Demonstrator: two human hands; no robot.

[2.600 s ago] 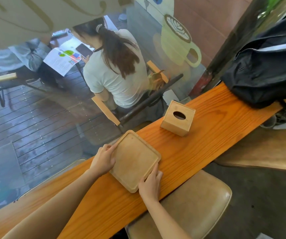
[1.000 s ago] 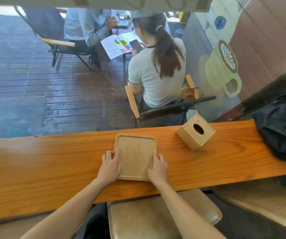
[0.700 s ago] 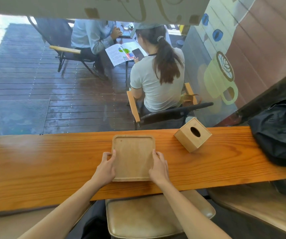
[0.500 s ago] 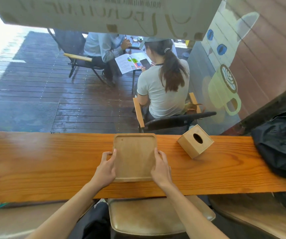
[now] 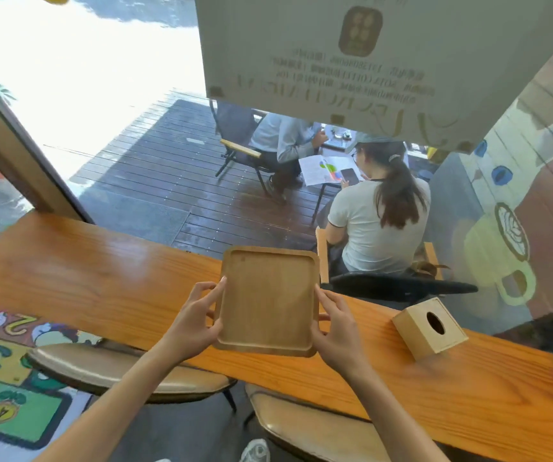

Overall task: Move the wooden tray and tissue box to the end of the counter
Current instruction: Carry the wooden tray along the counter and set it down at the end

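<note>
tray: now lifted off counter, was flat on it | left hand, right hand: grips shift from near corners to side edges, fingers curl underneath

One wooden tray, gripped at its side edges by two hands: left hand and right hand. One tissue box to the right of the tray. One counter beneath both. Two stools, one below-left of the tray and one below-right. Two seated people beyond the tray, outside the glass.
</note>
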